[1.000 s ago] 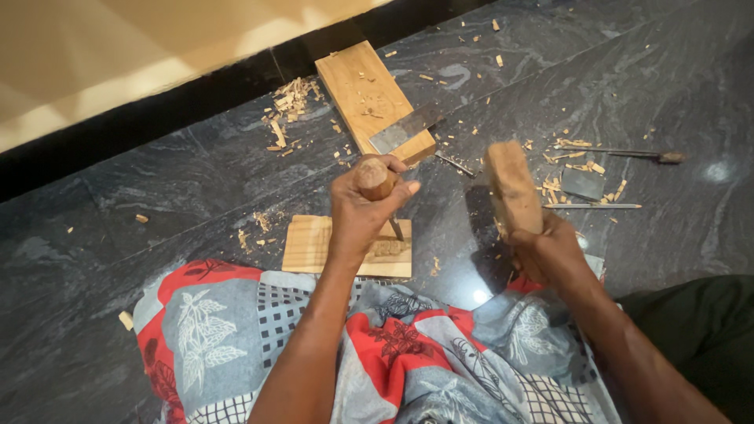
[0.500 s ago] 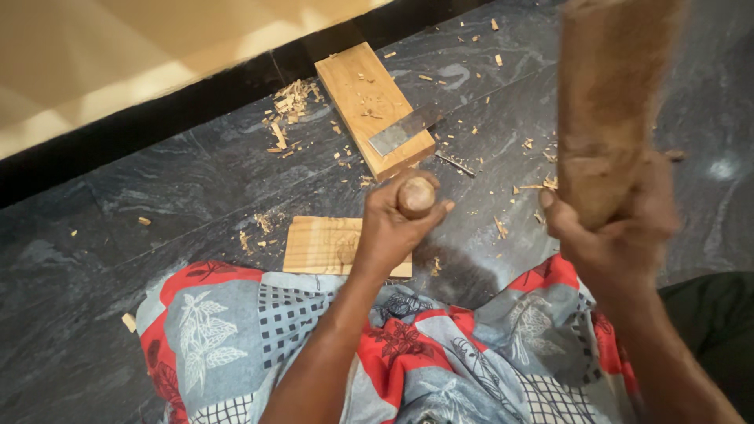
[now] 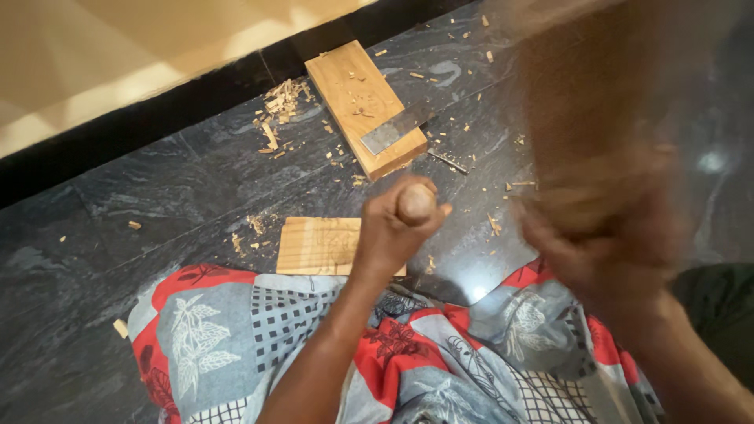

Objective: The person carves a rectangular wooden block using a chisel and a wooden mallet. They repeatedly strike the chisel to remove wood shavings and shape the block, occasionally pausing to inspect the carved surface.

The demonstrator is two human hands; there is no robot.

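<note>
Dark stone floor, chisel handle in left hand

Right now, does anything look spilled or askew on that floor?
Wood chips lie scattered over the dark stone floor, thickest beside the wooden block. A metal blade lies slantwise across that block, overhanging its edge.

Carved board lies on floor, block probably behind.
</note>
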